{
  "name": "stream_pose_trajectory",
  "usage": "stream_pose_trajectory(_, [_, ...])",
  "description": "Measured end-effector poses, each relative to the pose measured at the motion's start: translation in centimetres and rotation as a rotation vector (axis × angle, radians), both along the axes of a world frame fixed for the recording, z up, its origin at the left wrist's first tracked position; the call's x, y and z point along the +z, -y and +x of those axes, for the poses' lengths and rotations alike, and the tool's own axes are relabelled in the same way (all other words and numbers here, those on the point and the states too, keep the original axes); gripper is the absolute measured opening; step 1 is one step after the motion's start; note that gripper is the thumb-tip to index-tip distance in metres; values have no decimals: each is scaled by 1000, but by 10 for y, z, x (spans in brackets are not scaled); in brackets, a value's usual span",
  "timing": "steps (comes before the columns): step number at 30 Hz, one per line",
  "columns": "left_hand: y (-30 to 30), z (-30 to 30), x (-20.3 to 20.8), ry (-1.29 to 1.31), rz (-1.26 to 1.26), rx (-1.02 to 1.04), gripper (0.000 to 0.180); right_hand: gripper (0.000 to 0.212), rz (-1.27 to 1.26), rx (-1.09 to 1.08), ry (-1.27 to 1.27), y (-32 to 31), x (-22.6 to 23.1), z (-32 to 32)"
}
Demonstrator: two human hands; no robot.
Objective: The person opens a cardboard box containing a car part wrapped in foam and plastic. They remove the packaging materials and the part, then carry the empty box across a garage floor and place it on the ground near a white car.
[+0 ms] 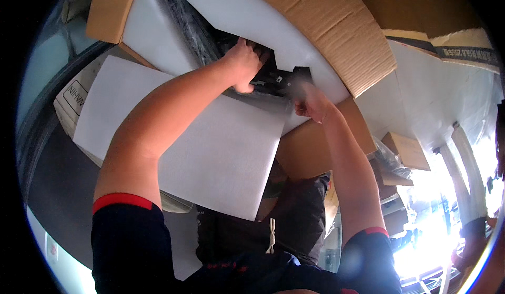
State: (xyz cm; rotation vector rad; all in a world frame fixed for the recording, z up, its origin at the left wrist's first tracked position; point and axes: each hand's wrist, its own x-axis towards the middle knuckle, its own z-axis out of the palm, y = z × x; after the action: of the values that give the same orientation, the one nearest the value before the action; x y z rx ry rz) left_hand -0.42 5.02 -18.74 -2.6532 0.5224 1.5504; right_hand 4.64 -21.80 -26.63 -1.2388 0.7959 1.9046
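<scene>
A person's left arm (168, 104) is bending at the elbow and slanting inward, its left hand (244, 65) spreading thumb from fingers; the straighter right arm (353, 173) is leaning inward, its blurred right hand (311, 102) showing curled fingers.

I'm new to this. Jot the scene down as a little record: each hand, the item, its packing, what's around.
Left hand: fingers in the cutout of white foam-like packing; grip hidden
Right hand: blurred, at the cutout's right end; grip unclear
Item: dark part with small shiny fittings, inside the cutout
Container: open brown cardboard box
Around: crinkled dark plastic film; flat white sheet
</scene>
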Motion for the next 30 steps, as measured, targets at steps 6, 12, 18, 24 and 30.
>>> stream_pose_trajectory(6, [16,-16,-17,108,24,-123,115,36,-9,20,108,-2,4,-2])
stream_pose_trajectory(12, [14,26,-36,-123,-72,-36,84,37,-24,13,86,-6,7,-1])
stream_pose_trajectory(18, [3,20,-39,-187,-154,143,58,38,-58,-29,58,-5,9,-1])
stream_pose_trajectory(24, [3,28,-23,-174,-202,100,55,40,-46,-39,94,-8,9,-4])
stream_pose_trajectory(30, [8,21,-24,-197,-197,165,54,38,-90,-25,46,-7,6,-6])
